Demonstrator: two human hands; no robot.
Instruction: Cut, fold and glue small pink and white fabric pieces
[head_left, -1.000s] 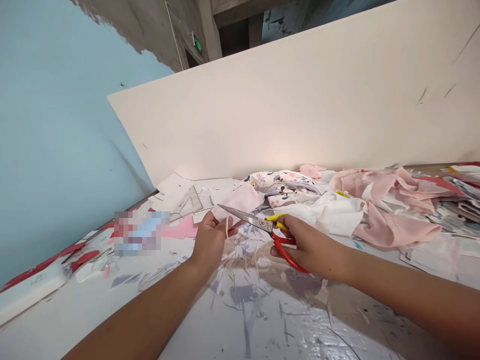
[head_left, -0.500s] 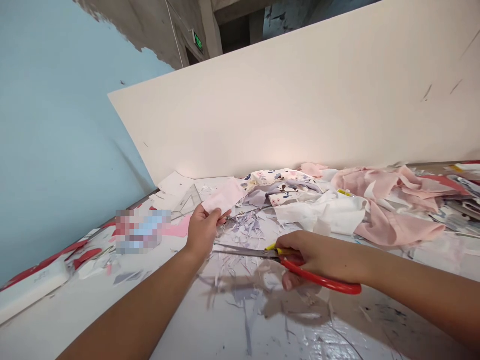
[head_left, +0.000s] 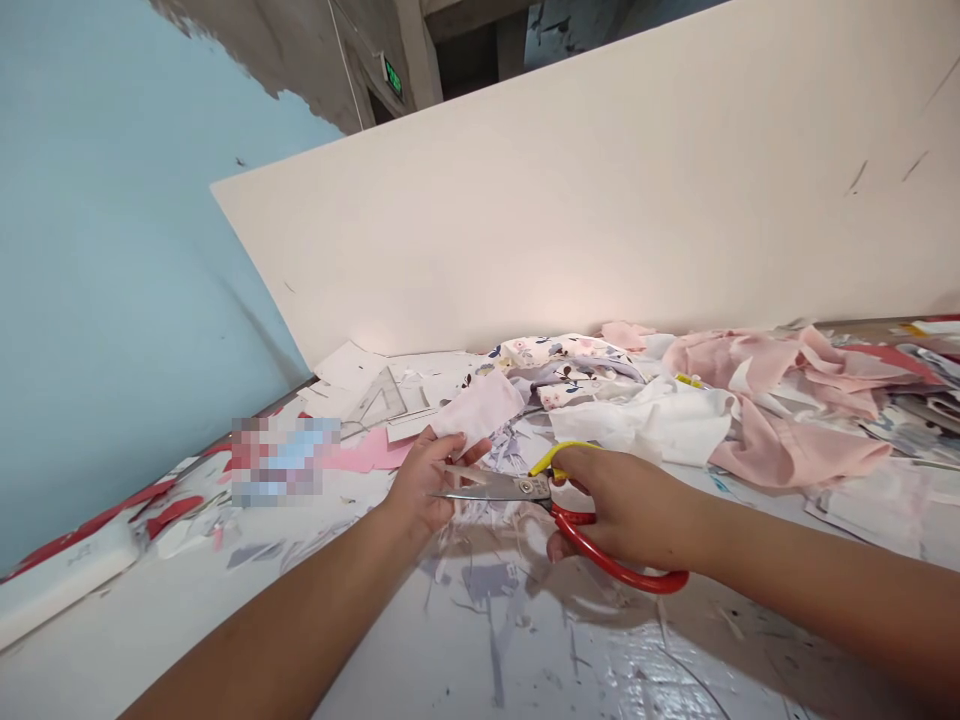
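My left hand (head_left: 431, 475) is closed on a small pale pink piece of fabric (head_left: 480, 408), pinched near its lower edge between thumb and fingers. In my right hand (head_left: 619, 500) is a pair of scissors (head_left: 517, 487) with one red and one yellow handle. Their blades point left and lie just below the fabric, close to the left fingers. Whether the blades touch the cloth I cannot tell. Thin cut shreds (head_left: 487, 580) lie on the table under both hands.
Floral fabric (head_left: 570, 362), white cloth (head_left: 652, 420) and pink cloth (head_left: 795, 440) are heaped at the back and right. A clear set square (head_left: 381, 395) and a pink piece (head_left: 367, 452) lie on the left. A white panel (head_left: 562, 220) stands behind the table.
The pale pink fabric has shifted right and turned in my left hand. The scissors have come a little left and rotated, their blades now nearer the left fingers.
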